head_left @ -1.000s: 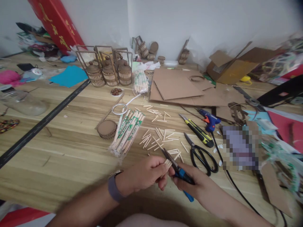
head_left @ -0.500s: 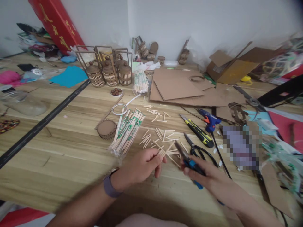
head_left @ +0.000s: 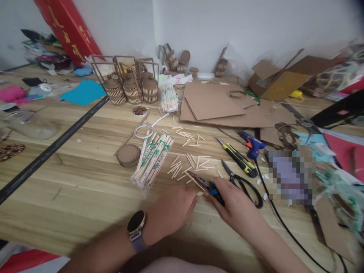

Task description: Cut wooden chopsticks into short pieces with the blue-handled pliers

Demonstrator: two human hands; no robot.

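"How far along is the stick work?"
"Partway, I judge. Many short sticks (head_left: 197, 163) lie loose on the surface (head_left: 85, 170), just right of the packet (head_left: 153, 159)."
"And the hands?"
"Both are right of the packet, on its near side. The right grip (head_left: 236, 201) is wrapped around the pliers (head_left: 209, 185). The left grip (head_left: 176, 207) pinches pale stick ends (head_left: 200, 193) beside them; its fingers hide the rest."
"What's left?"
"Long sticks fill the packet, apparently uncut, and a second bundle (head_left: 169, 98) lies beyond it. The pots (head_left: 132, 91), beyond the packet and leftward, look finished."
"Are the pliers biting?"
"I can't tell."
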